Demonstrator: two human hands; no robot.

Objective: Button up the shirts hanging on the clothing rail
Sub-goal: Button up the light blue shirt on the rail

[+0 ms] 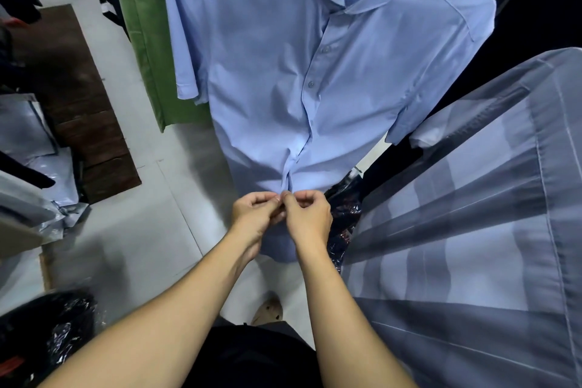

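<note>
A grey-blue striped shirt (472, 214) fills the right side of the view, hanging close to the camera; whether its front is fastened cannot be told from here. Beside it, at centre, hangs the light blue shirt (267, 72), a short-sleeved one with its collar at the top of the frame and its hem low, just above the pale floor (141, 230). A green garment (145, 41) hangs behind it to the left.

The blue cloth looks thin, soft and light. It puckers toward the hands and will likely swing and give under any push, so each front edge wants holding right at the placket, close to the buttonhole, not out in the loose panel.

The left hand (255, 214) and right hand (310, 217) meet low on the shirt front, fingertips touching, each with fingers curled and pinching the placket edge. The button between them is hidden by the fingers. Judging by the closed front above, this is one of the lowest fastenings.

Two upper buttons (326, 49) sit done up on the placket; they look small and smooth, probably slippery to pinch
</note>
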